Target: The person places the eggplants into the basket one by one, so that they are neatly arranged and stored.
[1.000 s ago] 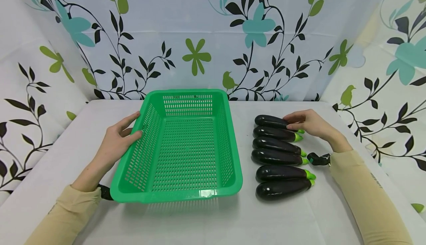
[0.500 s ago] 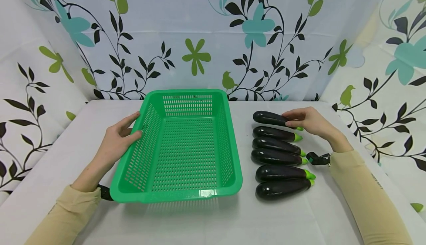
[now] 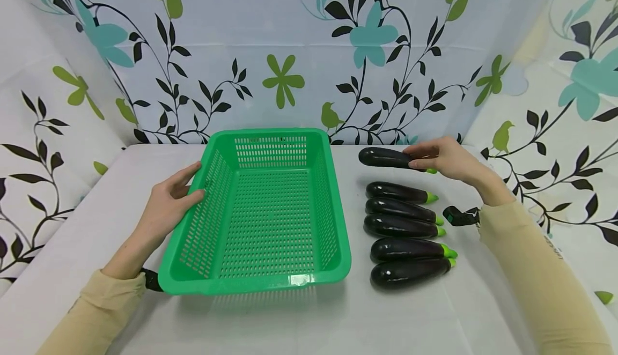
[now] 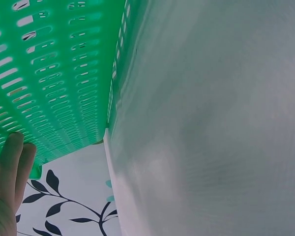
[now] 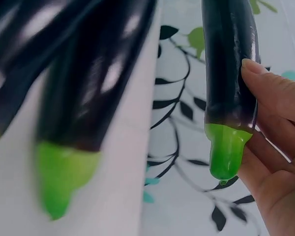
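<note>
My right hand [image 3: 451,159] pinches a dark, glossy eggplant [image 3: 383,157] near its green stem end, at the back right. In the right wrist view the thumb lies along that eggplant [image 5: 231,64], which is held up off the table. Several more eggplants [image 3: 403,226] lie in a column below it, stems pointing right. At the left, my left hand [image 3: 169,205] grips the side rim of a green perforated basket [image 3: 270,226], thumb over the rim. The left wrist view shows its fingers [image 4: 12,167] against the outside of the basket wall. Nothing lies inside the basket.
A white cloth [image 3: 309,325] covers the table. Leaf-patterned curtains [image 3: 285,22] stand behind it and at both sides. A black wrist strap device [image 3: 461,216] sits by the right wrist.
The right hand has lifted the farthest eggplant off the table and moved it a little back and left, away from the others. The left hand and basket stay in place.
</note>
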`<state>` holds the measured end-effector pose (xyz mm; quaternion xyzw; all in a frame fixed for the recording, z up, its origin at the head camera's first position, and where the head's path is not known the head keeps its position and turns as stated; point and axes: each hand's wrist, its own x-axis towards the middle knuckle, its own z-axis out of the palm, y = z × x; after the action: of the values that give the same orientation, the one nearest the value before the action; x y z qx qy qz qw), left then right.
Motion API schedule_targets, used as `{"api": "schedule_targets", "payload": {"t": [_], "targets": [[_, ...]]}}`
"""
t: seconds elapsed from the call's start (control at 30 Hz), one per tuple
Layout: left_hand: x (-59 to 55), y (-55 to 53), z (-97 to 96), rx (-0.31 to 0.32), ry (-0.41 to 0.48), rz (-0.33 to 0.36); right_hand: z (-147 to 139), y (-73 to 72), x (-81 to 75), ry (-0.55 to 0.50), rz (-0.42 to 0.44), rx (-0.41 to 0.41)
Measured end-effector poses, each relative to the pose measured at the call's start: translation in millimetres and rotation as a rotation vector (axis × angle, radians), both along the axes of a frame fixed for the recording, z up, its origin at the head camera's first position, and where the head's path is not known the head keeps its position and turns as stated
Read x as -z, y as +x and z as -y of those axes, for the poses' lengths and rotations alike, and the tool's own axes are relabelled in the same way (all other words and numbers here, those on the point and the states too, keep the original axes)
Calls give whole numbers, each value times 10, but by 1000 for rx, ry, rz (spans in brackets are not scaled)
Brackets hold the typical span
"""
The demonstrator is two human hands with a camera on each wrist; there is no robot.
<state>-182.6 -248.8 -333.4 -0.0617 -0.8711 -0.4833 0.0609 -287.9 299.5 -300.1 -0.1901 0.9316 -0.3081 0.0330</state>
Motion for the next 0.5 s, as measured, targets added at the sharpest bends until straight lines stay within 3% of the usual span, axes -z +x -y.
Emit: {"api": "schedule_targets", "payload": {"t": [0.27, 0.5], "targets": [[6, -4, -1, 3, 0, -7, 339, -55, -304, 13, -12, -70], [0, -1, -7, 5, 10, -7, 637, -99, -464, -7, 16, -91]]}}
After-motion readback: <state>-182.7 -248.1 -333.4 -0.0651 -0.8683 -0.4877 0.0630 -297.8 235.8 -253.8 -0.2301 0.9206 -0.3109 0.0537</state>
